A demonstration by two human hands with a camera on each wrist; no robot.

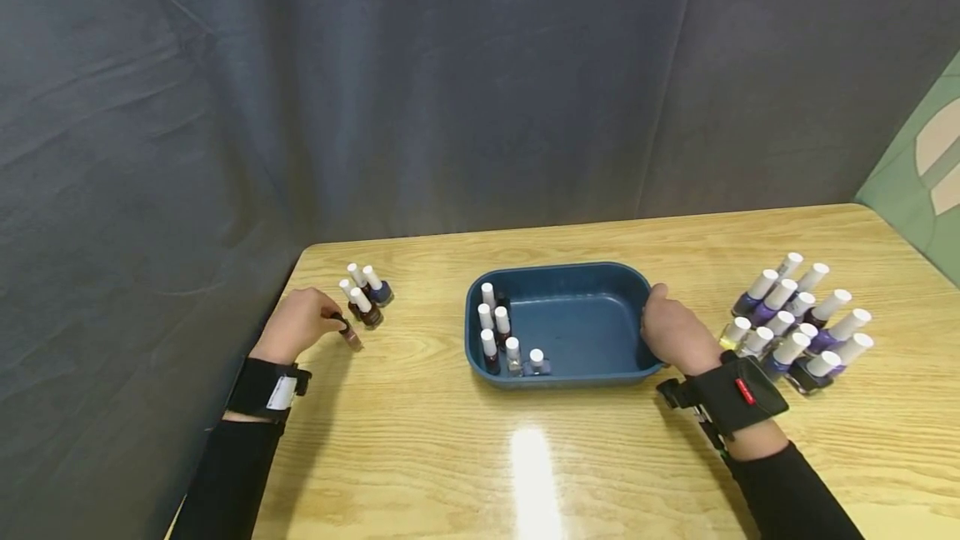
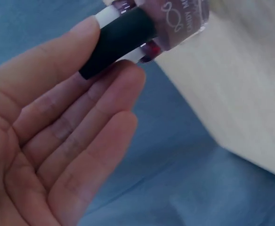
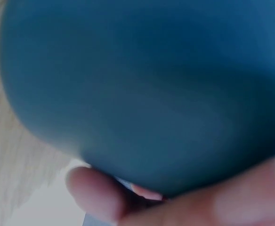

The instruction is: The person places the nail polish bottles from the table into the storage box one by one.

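Left fingers (image 2: 121,87) are pinching a mauve, black-capped glass bottle (image 2: 180,21), right fingers (image 3: 241,202) gripping a blue oblong tray (image 1: 577,327); grey cloth (image 1: 487,90) is hanging behind the glossy wood-grain tabletop (image 1: 420,440).

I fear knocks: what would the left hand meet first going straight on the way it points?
The left hand would likely meet the nearest white-capped bottles first, though depth is unclear.

Dark cloth (image 1: 487,90) behind a wooden table (image 1: 412,457)
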